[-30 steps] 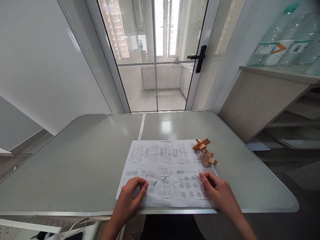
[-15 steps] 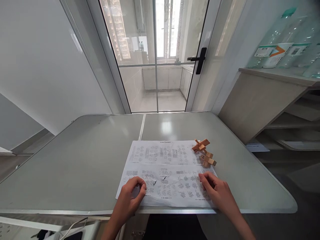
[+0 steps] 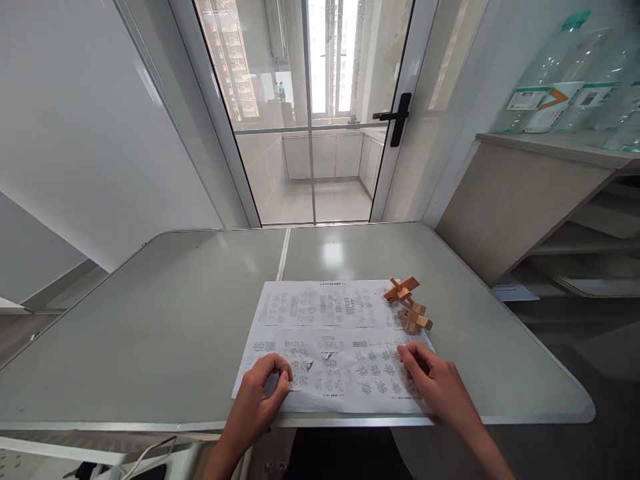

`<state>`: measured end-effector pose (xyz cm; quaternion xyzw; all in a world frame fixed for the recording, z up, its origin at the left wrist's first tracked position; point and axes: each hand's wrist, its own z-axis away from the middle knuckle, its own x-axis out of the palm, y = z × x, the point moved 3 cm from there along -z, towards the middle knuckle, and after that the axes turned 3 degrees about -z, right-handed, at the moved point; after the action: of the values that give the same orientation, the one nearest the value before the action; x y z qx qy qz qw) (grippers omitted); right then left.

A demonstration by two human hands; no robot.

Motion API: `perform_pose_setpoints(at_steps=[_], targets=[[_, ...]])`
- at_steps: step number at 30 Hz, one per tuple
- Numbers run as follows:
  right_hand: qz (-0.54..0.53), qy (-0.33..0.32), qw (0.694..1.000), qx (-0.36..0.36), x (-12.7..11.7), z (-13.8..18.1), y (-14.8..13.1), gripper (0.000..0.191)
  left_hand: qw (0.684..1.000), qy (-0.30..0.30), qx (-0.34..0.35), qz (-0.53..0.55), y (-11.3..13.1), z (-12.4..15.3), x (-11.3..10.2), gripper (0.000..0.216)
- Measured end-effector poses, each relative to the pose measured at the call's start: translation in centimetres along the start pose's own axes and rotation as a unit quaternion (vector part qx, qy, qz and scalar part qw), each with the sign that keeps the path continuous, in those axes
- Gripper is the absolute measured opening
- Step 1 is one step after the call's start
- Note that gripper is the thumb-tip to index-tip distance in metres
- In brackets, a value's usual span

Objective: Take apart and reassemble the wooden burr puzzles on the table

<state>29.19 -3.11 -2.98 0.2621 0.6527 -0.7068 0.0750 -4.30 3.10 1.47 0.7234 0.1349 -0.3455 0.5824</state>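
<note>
A printed sheet of paper (image 3: 330, 333) with rows of small diagrams lies near the front edge of the grey table (image 3: 165, 320). My left hand (image 3: 260, 393) rests on the sheet's near left corner with fingers curled loosely, holding nothing I can see. My right hand (image 3: 435, 383) lies on the sheet's near right corner, fingers bent and pressing down on the paper. Two wooden interlocking puzzles sit at the sheet's far right edge: a cross-shaped one (image 3: 400, 290) behind, and a second one (image 3: 415, 319) just beyond my right hand's fingertips, apart from them.
A glass door (image 3: 310, 107) with a black handle (image 3: 397, 117) stands behind the table. A wooden shelf unit (image 3: 540, 193) stands at the right, with plastic bottles (image 3: 565, 87) on top. Cables (image 3: 145, 460) hang below the table's front left edge.
Almost nothing has moved. My left hand's fingers have curled in slightly on the paper; my right hand stays in place.
</note>
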Motion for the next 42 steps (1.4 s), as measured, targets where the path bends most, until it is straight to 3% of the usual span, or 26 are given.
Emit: perform_pose_setpoints(at_steps=[6,12,15,23,33,36,40,42], targets=[[0.004,0.02,1.0,-0.016,-1.4,-0.3,-1.5,0.052,1.0,-0.009,-0.003,-0.003,-0.3,0.2,0.0,0.018],[0.058,0.159,0.985,-0.035,-4.5,-2.1,-3.6,0.047,1.0,-0.014,0.003,-0.007,-0.2,0.2,-0.1,0.019],[0.109,0.197,0.972,-0.061,-5.2,-3.9,-3.7,0.041,1.0,-0.008,0.006,-0.005,-0.1,0.2,0.0,0.019],[0.25,0.158,0.949,-0.105,-4.0,-8.5,-2.2,0.035,1.0,-0.009,0.009,-0.017,-0.3,0.2,0.1,0.022],[0.237,0.111,0.956,-0.133,-2.9,-11.0,-4.1,0.031,0.999,-0.013,0.01,-0.038,-0.8,0.4,0.2,0.022],[0.207,0.103,0.961,-0.154,-2.5,-10.6,-5.4,0.033,0.999,-0.017,0.011,-0.039,-0.8,0.3,0.2,0.021],[0.147,0.08,0.971,-0.169,-1.1,-7.8,-8.0,0.032,0.999,-0.018,0.007,-0.035,-0.6,0.5,0.2,0.02],[0.025,0.035,0.992,-0.121,0.2,-5.8,-8.9,0.029,0.999,-0.02,0.002,-0.031,-0.6,0.6,0.2,0.02]])
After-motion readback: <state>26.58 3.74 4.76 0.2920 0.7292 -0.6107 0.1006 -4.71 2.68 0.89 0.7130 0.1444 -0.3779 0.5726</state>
